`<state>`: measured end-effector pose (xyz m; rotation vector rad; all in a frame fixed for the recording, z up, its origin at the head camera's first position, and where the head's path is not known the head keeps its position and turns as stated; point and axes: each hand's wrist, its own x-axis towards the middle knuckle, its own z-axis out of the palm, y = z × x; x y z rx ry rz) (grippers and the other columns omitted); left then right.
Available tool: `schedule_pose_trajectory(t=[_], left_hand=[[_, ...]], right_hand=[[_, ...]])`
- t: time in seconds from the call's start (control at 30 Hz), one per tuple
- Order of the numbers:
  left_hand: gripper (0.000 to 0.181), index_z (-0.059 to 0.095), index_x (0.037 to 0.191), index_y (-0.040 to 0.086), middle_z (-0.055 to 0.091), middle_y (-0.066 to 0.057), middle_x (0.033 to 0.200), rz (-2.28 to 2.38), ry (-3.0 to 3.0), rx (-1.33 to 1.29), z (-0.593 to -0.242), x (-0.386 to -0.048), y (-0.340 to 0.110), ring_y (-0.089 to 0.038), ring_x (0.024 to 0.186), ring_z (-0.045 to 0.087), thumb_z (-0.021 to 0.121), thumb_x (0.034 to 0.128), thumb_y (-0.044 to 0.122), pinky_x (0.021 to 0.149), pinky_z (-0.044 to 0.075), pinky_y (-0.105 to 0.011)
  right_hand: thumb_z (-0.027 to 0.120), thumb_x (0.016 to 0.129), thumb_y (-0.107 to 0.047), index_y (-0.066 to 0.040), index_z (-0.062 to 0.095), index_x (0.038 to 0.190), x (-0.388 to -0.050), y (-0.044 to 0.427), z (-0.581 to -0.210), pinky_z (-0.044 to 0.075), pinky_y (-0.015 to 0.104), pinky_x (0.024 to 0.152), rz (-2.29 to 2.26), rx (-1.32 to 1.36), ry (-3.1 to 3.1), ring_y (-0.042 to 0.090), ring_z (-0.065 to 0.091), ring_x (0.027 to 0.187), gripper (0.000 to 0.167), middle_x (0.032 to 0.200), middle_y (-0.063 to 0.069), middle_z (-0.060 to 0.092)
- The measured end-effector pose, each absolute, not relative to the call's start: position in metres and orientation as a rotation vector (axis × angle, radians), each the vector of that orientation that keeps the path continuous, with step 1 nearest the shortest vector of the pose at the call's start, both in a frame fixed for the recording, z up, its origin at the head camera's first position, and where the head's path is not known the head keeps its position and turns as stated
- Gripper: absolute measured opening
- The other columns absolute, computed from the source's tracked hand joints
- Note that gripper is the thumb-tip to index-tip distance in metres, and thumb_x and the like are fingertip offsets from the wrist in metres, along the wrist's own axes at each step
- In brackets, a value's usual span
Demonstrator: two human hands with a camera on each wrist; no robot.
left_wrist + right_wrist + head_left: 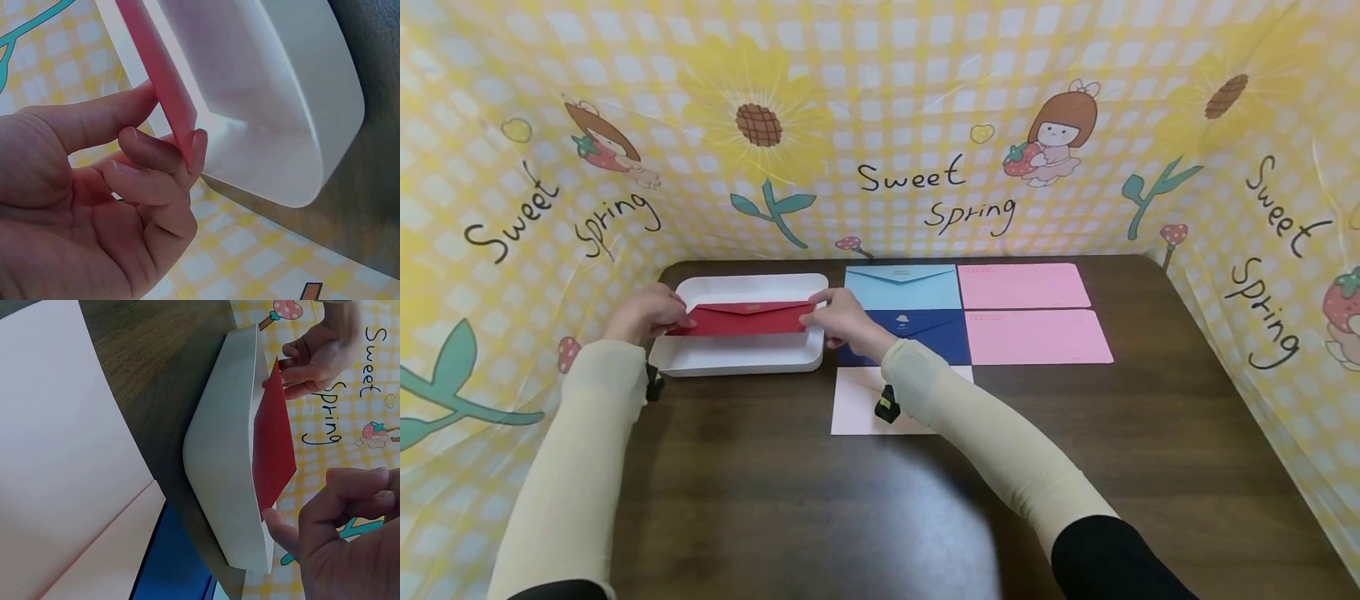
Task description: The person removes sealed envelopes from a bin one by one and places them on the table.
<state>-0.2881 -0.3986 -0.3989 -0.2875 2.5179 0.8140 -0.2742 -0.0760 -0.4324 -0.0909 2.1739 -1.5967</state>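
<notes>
A red envelope [748, 321] is held over the white rectangular tray [737, 358] at the left of the table, its pointed flap along the far edge. My left hand [649, 312] pinches its left end between thumb and fingers; the left wrist view shows the envelope [164, 81] tilted on edge there. At the opposite end, my right hand [850, 323] grips the right corner. In the right wrist view the envelope [273, 444] slants above the tray's wall [219, 450]. Part of its lower edge is hidden by the tray in that view.
Right of the tray lie a light blue envelope [902, 287], a dark blue envelope [936, 336] and a pale pink envelope [857, 404], partly under my right forearm. Two pink envelopes [1024, 286] lie farther right. A yellow checked cloth [895, 100] surrounds the dark wooden table [760, 500].
</notes>
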Motion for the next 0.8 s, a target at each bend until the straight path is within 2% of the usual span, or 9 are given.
schedule_pose_trajectory(t=[0.1, 0.2, 0.27, 0.37, 0.43, 0.6, 0.8], left_hand=[[0.024, 0.056, 0.073, 0.005, 0.046, 0.002, 0.058, 0.814, 2.535, -0.313, -0.3994, -0.2883, -0.3986, -0.009, 0.051, 0.045, 0.072, 0.0914, 0.004, 0.051, 0.039, -0.023], [0.023, 0.059, 0.072, 0.005, 0.046, 0.002, 0.058, 0.798, 2.548, -0.318, -0.3983, -0.2882, -0.3983, -0.01, 0.051, 0.045, 0.073, 0.089, 0.004, 0.051, 0.039, -0.024], [0.021, 0.06, 0.071, 0.005, 0.047, 0.002, 0.058, 0.795, 2.555, -0.318, -0.3979, -0.2883, -0.3986, -0.011, 0.051, 0.045, 0.073, 0.0878, 0.004, 0.051, 0.04, -0.024], [0.017, 0.062, 0.076, 0.002, 0.046, 0.002, 0.059, 0.823, 2.552, -0.326, -0.3977, -0.2877, -0.3992, -0.011, 0.051, 0.044, 0.074, 0.0874, 0.004, 0.051, 0.04, -0.025], [0.013, 0.063, 0.086, -0.003, 0.045, 0.002, 0.059, 0.856, 2.543, -0.333, -0.3982, -0.2875, -0.3998, -0.011, 0.051, 0.042, 0.074, 0.0883, 0.003, 0.051, 0.039, -0.025], [0.035, 0.055, 0.116, -0.014, 0.046, 0.002, 0.061, 0.915, 2.514, -0.353, -0.3974, -0.2861, -0.4006, -0.011, 0.053, 0.042, 0.072, 0.0918, 0.004, 0.052, 0.038, -0.025], [0.034, 0.05, 0.116, -0.013, 0.047, 0.0, 0.063, 0.92, 2.489, -0.368, -0.395, -0.2839, -0.4021, -0.013, 0.055, 0.043, 0.069, 0.0953, 0.006, 0.054, 0.038, -0.025]], right_hand=[[0.074, 0.099, -0.015, -0.002, 0.061, 0.143, -0.2738, -0.0744, -0.433, 0.039, 0.023, 0.046, -1.631, -0.08, 2.133, 0.016, 0.039, 0.044, 0.047, 0.089, 0.021, 0.063], [0.074, 0.099, -0.014, -0.002, 0.06, 0.143, -0.2731, -0.0734, -0.4336, 0.038, 0.023, 0.046, -1.666, -0.061, 2.102, 0.017, 0.039, 0.043, 0.047, 0.067, 0.011, 0.05], [0.073, 0.099, -0.014, -0.002, 0.06, 0.143, -0.2729, -0.0731, -0.4339, 0.038, 0.023, 0.046, -1.683, -0.056, 2.09, 0.017, 0.039, 0.044, 0.047, 0.06, 0.004, 0.042], [0.073, 0.1, -0.014, -0.001, 0.058, 0.144, -0.2732, -0.0725, -0.434, 0.04, 0.024, 0.047, -1.702, -0.056, 2.072, 0.018, 0.04, 0.045, 0.049, 0.057, 0.001, 0.042], [0.073, 0.1, -0.013, 0.0, 0.057, 0.145, -0.2744, -0.0716, -0.4343, 0.042, 0.024, 0.047, -1.73, -0.05, 2.044, 0.017, 0.04, 0.045, 0.05, 0.057, 0.001, 0.042], [0.072, 0.099, -0.009, 0.003, 0.053, 0.148, -0.2783, -0.0691, -0.4355, 0.047, 0.024, 0.048, -1.801, -0.039, 1.955, 0.014, 0.043, 0.046, 0.053, 0.059, 0.003, 0.048], [0.072, 0.099, -0.008, 0.004, 0.052, 0.149, -0.2793, -0.0693, -0.4375, 0.047, 0.023, 0.05, -1.834, -0.024, 1.932, 0.013, 0.046, 0.049, 0.055, 0.064, 0.005, 0.052]])
